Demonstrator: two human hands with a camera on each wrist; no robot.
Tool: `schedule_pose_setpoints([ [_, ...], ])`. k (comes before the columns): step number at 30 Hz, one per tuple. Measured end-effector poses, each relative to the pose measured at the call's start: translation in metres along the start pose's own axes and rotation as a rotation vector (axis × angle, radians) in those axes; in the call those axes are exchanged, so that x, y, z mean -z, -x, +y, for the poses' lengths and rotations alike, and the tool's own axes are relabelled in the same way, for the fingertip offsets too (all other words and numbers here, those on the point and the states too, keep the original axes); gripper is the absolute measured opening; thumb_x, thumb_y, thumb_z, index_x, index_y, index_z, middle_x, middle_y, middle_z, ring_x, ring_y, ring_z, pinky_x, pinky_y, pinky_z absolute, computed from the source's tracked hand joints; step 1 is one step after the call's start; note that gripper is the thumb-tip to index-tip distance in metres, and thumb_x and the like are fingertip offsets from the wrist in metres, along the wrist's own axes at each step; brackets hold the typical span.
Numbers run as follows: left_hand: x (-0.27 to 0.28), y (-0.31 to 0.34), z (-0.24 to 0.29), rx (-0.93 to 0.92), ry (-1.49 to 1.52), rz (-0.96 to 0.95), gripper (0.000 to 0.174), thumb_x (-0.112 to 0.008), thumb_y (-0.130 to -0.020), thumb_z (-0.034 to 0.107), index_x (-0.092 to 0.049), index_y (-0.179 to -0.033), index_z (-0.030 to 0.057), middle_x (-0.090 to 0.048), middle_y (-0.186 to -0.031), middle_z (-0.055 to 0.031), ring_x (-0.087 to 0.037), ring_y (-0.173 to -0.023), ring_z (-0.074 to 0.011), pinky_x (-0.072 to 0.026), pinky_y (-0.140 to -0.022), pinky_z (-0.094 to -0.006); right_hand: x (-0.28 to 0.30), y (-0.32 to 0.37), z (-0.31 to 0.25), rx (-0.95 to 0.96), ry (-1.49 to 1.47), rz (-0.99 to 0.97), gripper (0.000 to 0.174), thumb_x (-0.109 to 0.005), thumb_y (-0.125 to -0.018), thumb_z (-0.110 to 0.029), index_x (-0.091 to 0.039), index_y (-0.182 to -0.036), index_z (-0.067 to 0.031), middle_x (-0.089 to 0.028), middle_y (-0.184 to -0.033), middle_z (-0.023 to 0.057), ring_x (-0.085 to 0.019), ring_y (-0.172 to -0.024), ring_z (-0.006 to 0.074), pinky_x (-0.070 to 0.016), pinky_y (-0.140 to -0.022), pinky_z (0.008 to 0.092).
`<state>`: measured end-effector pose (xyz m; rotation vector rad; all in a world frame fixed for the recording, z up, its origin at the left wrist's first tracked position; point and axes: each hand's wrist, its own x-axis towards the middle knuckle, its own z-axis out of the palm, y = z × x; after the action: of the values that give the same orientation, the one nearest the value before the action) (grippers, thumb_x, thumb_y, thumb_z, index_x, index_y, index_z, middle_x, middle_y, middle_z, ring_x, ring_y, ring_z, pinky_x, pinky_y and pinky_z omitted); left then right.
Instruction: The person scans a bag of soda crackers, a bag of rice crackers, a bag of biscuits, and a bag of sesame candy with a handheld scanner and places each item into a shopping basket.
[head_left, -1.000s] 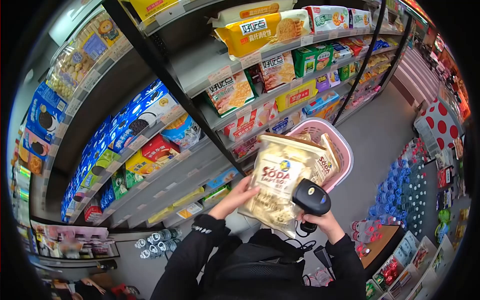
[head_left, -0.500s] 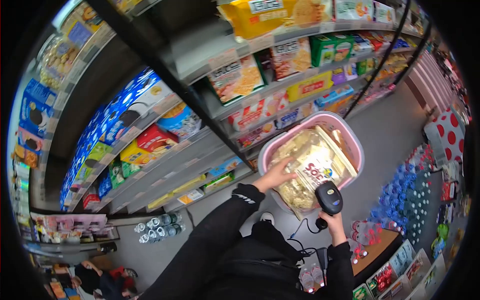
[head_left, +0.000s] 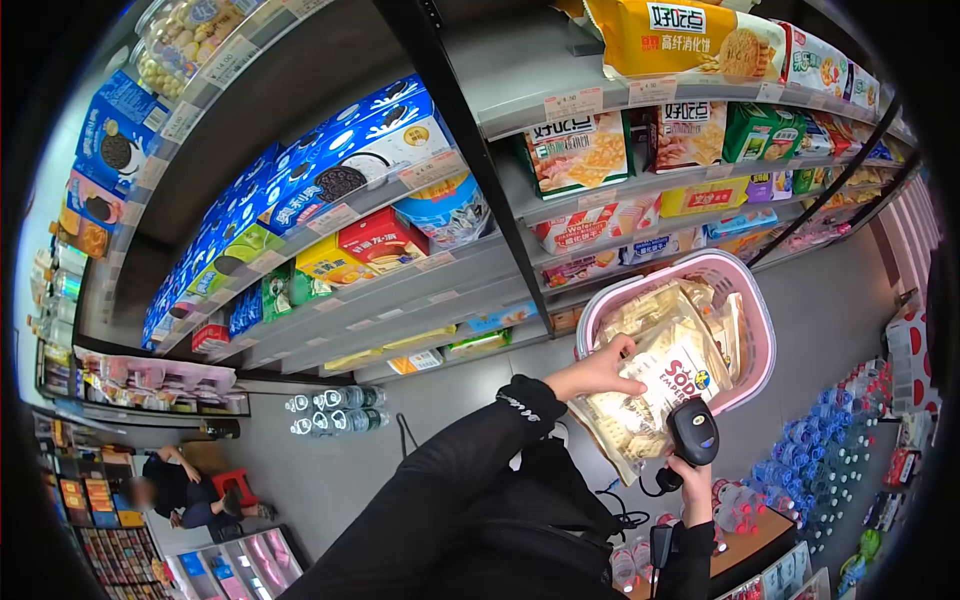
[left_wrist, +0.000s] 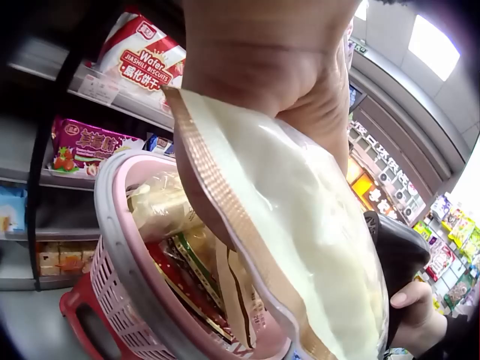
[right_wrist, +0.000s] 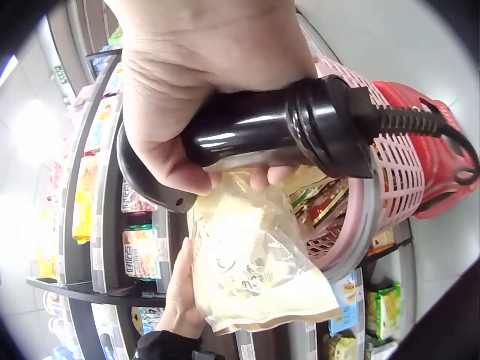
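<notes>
My left hand grips a clear bag of soda crackers by its side, thumb over the front. The bag leans across the near rim of a pink basket, its printed label facing up. In my right hand is a black barcode scanner, its head overlapping the bag's lower right corner. From the right wrist, my fingers wrap round the scanner's handle, and the bag lies just beyond. More snack packs fill the basket in the left wrist view.
Shelves of boxed biscuits rise ahead and to the left. A red stool stands under the basket. The scanner's cable trails from its handle. Bottled drinks stand on the floor at right. A person sits at far left.
The bag has gone from upright before me to over the basket, then back to its near rim. My left hand keeps hold of it, the right keeps the scanner. The head view has turned left.
</notes>
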<state>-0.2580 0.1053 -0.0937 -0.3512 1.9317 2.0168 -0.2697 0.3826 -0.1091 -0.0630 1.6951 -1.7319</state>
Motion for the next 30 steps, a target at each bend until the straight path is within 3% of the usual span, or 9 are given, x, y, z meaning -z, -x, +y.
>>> schedule_pose_setpoints([
  [3,-0.001,0.008,-0.012,-0.085,0.009,0.126,0.073,-0.073,-0.063,0.025,-0.033,-0.118,-0.0012,-0.049,-0.103,-0.0139,-0.046,-0.097,-0.0149,-0.0373,-0.08,-0.0246,-0.007,0.002,-0.006,0.023,0.013,-0.005,0.029,-0.061,-0.063,0.002,-0.055,-0.091,-0.0016,-0.057,-0.078,0.004,-0.053,-0.071,0.0121,-0.0425,-0.064,0.0245],
  [4,0.005,0.009,-0.013,-0.059,0.025,0.015,0.079,-0.072,-0.066,0.023,-0.025,-0.124,-0.0034,-0.046,-0.112,-0.0134,-0.043,-0.103,-0.0157,-0.0351,-0.087,-0.0257,-0.01,0.006,-0.009,0.024,-0.001,0.001,0.029,-0.062,-0.062,0.002,-0.056,-0.091,-0.0019,-0.057,-0.079,0.0036,-0.053,-0.073,0.0121,-0.0426,-0.066,0.0248],
  [5,0.006,0.014,-0.016,-0.063,0.033,-0.007,0.079,-0.072,-0.066,0.023,-0.025,-0.124,-0.0034,-0.046,-0.112,-0.0134,-0.043,-0.103,-0.0157,-0.0351,-0.087,-0.0257,-0.014,0.007,-0.008,0.074,0.029,0.02,0.027,-0.06,-0.062,0.001,-0.055,-0.089,-0.0016,-0.055,-0.075,0.0033,-0.053,-0.064,0.0128,-0.0432,-0.06,0.0252],
  [7,0.006,0.031,-0.005,0.01,0.319,-0.048,0.075,-0.071,-0.066,0.02,-0.027,-0.122,-0.0033,-0.045,-0.113,-0.0124,-0.045,-0.102,-0.016,-0.0363,-0.086,-0.0267,-0.018,0.011,-0.007,0.059,0.068,0.053,0.027,-0.062,-0.061,0.001,-0.056,-0.086,-0.002,-0.056,-0.076,0.003,-0.054,-0.067,0.0128,-0.0437,-0.062,0.0258],
  [12,0.018,0.077,0.007,-0.004,0.412,-0.039,0.07,-0.068,-0.07,0.014,-0.026,-0.124,0.0006,-0.043,-0.116,-0.0087,-0.041,-0.107,-0.0144,-0.0328,-0.09,-0.0272,-0.036,0.02,-0.016,0.223,0.177,0.09,0.032,-0.067,-0.058,-0.001,-0.056,-0.089,-0.0029,-0.057,-0.078,0.0025,-0.054,-0.07,0.0129,-0.0434,-0.065,0.0267],
  [14,0.029,0.098,0.006,0.048,0.456,-0.015,0.068,-0.066,-0.071,0.013,-0.025,-0.125,0.0022,-0.042,-0.117,-0.0078,-0.041,-0.107,-0.0141,-0.0334,-0.09,-0.0269,-0.039,0.019,-0.022,0.045,0.213,-0.092,0.057,-0.071,-0.057,-0.006,-0.047,-0.108,-0.0013,-0.054,-0.102,0.0054,-0.051,-0.092,0.0136,-0.0389,-0.082,0.0285],
  [22,0.074,0.2,-0.007,-0.025,0.703,0.212,0.061,-0.062,-0.075,0.01,-0.026,-0.125,0.0041,-0.044,-0.117,-0.008,-0.044,-0.106,-0.0148,-0.0357,-0.09,-0.0291,-0.125,0.012,-0.07,0.144,0.352,-0.429,0.073,-0.074,-0.052,-0.009,-0.04,-0.116,-0.0007,-0.05,-0.109,0.0073,-0.046,-0.101,0.0147,-0.0359,-0.087,0.0293],
  [27,0.113,0.262,-0.029,-0.047,0.778,0.371,0.058,-0.059,-0.077,0.013,-0.027,-0.124,0.0043,-0.046,-0.115,-0.0094,-0.048,-0.103,-0.0154,-0.0402,-0.085,-0.0287,-0.201,0.011,-0.092,0.176,0.43,-0.621,0.068,-0.073,-0.053,-0.008,-0.042,-0.113,-0.0006,-0.052,-0.107,0.0072,-0.048,-0.097,0.0139,-0.0377,-0.085,0.0284],
  [30,0.138,0.292,-0.049,-0.015,0.852,0.498,0.056,-0.058,-0.078,0.014,-0.028,-0.124,0.0041,-0.048,-0.112,-0.0098,-0.05,-0.1,-0.0161,-0.0428,-0.082,-0.0286,-0.243,0.004,-0.092,0.154,0.495,-0.804,0.054,-0.071,-0.056,-0.009,-0.049,-0.104,-0.0004,-0.058,-0.092,0.0064,-0.052,-0.084,0.0121,-0.0419,-0.076,0.0278],
])
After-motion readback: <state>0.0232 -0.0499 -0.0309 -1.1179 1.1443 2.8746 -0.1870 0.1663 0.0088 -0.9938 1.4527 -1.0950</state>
